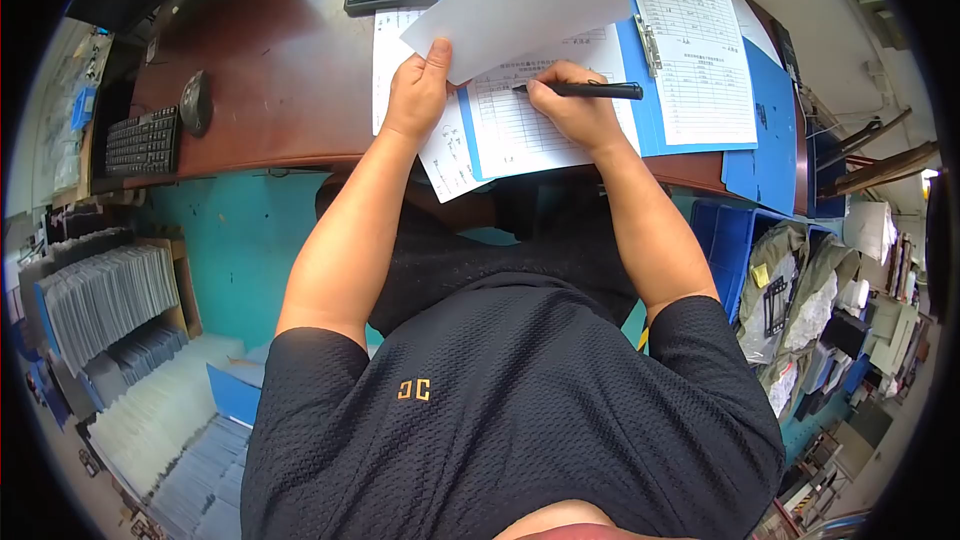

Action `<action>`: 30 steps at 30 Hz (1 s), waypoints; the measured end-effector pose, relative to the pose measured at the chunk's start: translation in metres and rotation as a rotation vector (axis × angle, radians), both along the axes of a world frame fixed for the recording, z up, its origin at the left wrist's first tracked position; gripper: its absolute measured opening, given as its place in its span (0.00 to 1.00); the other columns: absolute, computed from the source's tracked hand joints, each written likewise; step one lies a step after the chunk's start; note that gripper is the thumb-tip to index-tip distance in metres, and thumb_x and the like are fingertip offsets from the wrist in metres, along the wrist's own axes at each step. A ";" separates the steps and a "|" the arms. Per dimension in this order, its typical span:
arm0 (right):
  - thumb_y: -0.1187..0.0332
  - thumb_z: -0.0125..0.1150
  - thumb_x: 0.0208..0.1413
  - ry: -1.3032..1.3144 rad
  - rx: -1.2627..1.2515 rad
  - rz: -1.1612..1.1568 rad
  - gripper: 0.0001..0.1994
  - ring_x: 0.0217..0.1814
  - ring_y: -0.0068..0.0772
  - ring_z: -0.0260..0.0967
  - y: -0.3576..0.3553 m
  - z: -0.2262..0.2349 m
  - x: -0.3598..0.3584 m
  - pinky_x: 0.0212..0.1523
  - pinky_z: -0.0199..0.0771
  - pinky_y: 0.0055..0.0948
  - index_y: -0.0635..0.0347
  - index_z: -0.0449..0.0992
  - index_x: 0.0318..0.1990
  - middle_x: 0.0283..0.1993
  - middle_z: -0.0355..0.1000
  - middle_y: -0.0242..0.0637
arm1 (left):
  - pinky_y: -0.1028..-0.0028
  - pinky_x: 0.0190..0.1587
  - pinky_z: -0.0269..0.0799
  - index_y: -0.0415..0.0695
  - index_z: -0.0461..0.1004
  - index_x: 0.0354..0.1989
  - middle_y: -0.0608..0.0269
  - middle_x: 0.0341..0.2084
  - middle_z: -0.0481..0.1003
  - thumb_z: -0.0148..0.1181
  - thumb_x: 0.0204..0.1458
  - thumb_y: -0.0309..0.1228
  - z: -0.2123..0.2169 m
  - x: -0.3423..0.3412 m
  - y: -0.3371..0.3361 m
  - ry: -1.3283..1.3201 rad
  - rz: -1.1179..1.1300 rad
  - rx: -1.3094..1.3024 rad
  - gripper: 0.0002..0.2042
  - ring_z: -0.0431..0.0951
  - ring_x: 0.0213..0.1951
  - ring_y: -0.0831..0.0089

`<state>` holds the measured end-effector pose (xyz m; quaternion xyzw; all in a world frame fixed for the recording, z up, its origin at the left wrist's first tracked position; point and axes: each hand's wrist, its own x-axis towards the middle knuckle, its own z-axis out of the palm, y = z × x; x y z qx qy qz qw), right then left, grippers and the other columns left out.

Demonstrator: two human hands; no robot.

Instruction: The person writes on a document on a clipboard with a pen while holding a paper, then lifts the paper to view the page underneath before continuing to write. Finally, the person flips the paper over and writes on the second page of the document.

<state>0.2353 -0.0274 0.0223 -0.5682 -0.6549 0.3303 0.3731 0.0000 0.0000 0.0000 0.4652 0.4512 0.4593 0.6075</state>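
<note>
Desk, seen from above. A pen is clamped in the right hand, between thumb and fingers near the writing end; its black barrel is left jutting out to the right. The tip is held at the upper part of a ruled form; whether paper is actually touched cannot be told.

A blank-faced sheet is pinched at its lower left by the left hand, thumb on top, remaining fingers partly hidden. The sheet is held tilted up over the top of the form, its far end unsupported.

Form is backed by blue card, to the right of which a second form lies on a blue folder, beside a metal clip.

Handling, as judged: sheet very light, limp, easily creased or torn; best taken flat near an edge, with little pressure. Pen light, stiff, smooth, perhaps a little slippery; best gripped low on the barrel, as is done here. Forms thin, liable to slide or smear; best steadied at the margins, clear of the ink.
</note>
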 end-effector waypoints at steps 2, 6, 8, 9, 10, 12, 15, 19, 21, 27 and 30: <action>0.62 0.67 0.51 -0.025 0.017 0.011 0.14 0.29 0.34 0.77 -0.001 -0.001 0.002 0.35 0.77 0.31 0.66 0.83 0.32 0.28 0.80 0.43 | 0.66 0.57 0.77 0.31 0.68 0.59 0.51 0.51 0.76 0.47 0.69 0.54 0.002 0.002 -0.001 0.010 -0.007 0.011 0.32 0.79 0.52 0.65; 0.62 0.67 0.52 -0.029 0.022 0.010 0.13 0.29 0.34 0.77 -0.003 0.001 0.004 0.35 0.77 0.31 0.67 0.83 0.32 0.28 0.80 0.43 | 0.66 0.57 0.77 0.31 0.69 0.58 0.51 0.50 0.76 0.47 0.68 0.55 -0.007 0.001 -0.002 0.060 -0.003 0.005 0.32 0.79 0.52 0.66; 0.62 0.67 0.52 -0.041 0.013 0.011 0.13 0.28 0.34 0.77 -0.002 0.000 0.005 0.35 0.77 0.31 0.66 0.83 0.32 0.27 0.80 0.43 | 0.65 0.57 0.77 0.32 0.69 0.58 0.52 0.50 0.77 0.48 0.68 0.55 -0.005 0.003 -0.002 0.023 -0.003 0.013 0.32 0.79 0.52 0.66; 0.62 0.67 0.52 -0.041 0.013 0.010 0.13 0.28 0.34 0.77 -0.002 -0.001 0.005 0.35 0.77 0.31 0.66 0.83 0.32 0.27 0.80 0.43 | 0.65 0.57 0.77 0.32 0.69 0.58 0.52 0.50 0.77 0.48 0.68 0.55 -0.006 0.003 -0.002 0.023 -0.003 0.012 0.32 0.79 0.52 0.66; 0.62 0.67 0.52 -0.036 0.024 0.002 0.13 0.28 0.34 0.77 -0.002 -0.002 0.005 0.35 0.77 0.31 0.66 0.83 0.32 0.27 0.80 0.42 | 0.65 0.58 0.77 0.32 0.69 0.58 0.52 0.50 0.77 0.48 0.68 0.55 -0.006 0.002 -0.002 0.031 -0.006 0.013 0.31 0.79 0.52 0.65; 0.62 0.67 0.51 -0.030 0.035 -0.006 0.13 0.28 0.34 0.77 -0.002 -0.003 0.004 0.35 0.77 0.31 0.66 0.83 0.32 0.28 0.80 0.42 | 0.65 0.58 0.76 0.32 0.69 0.58 0.52 0.50 0.77 0.48 0.68 0.55 -0.008 0.001 -0.001 0.039 -0.009 0.014 0.31 0.79 0.52 0.65; 0.63 0.67 0.51 -0.015 0.003 -0.008 0.12 0.28 0.34 0.77 -0.001 -0.003 0.003 0.35 0.78 0.31 0.66 0.83 0.32 0.28 0.80 0.42 | 0.65 0.58 0.76 0.33 0.70 0.58 0.52 0.50 0.77 0.48 0.68 0.55 -0.012 -0.001 0.000 0.053 -0.001 0.020 0.31 0.79 0.52 0.65; 0.63 0.67 0.51 -0.006 0.022 -0.026 0.12 0.28 0.34 0.77 -0.001 -0.004 0.002 0.35 0.77 0.31 0.65 0.83 0.31 0.28 0.80 0.43 | 0.64 0.58 0.76 0.33 0.70 0.58 0.52 0.50 0.77 0.48 0.68 0.56 -0.010 -0.001 0.001 0.064 -0.004 0.022 0.32 0.79 0.52 0.65; 0.63 0.67 0.51 -0.001 0.020 -0.025 0.12 0.28 0.34 0.77 -0.001 -0.004 0.001 0.35 0.77 0.31 0.66 0.83 0.31 0.28 0.80 0.43 | 0.64 0.58 0.76 0.33 0.70 0.58 0.52 0.50 0.77 0.48 0.67 0.56 -0.010 -0.002 0.001 0.066 -0.002 0.017 0.32 0.79 0.52 0.65; 0.64 0.67 0.51 -0.020 0.037 0.000 0.12 0.28 0.34 0.77 0.000 -0.003 0.002 0.34 0.77 0.30 0.66 0.83 0.31 0.27 0.80 0.42 | 0.65 0.58 0.77 0.32 0.70 0.57 0.51 0.49 0.77 0.48 0.67 0.56 -0.003 0.001 -0.001 0.020 0.003 0.024 0.32 0.79 0.52 0.65; 0.64 0.67 0.51 -0.018 0.046 -0.001 0.11 0.28 0.34 0.77 -0.001 -0.002 0.002 0.34 0.77 0.30 0.66 0.82 0.31 0.27 0.79 0.42 | 0.64 0.58 0.77 0.32 0.69 0.57 0.50 0.50 0.77 0.48 0.67 0.56 -0.003 0.000 -0.001 0.027 0.008 0.027 0.33 0.79 0.52 0.64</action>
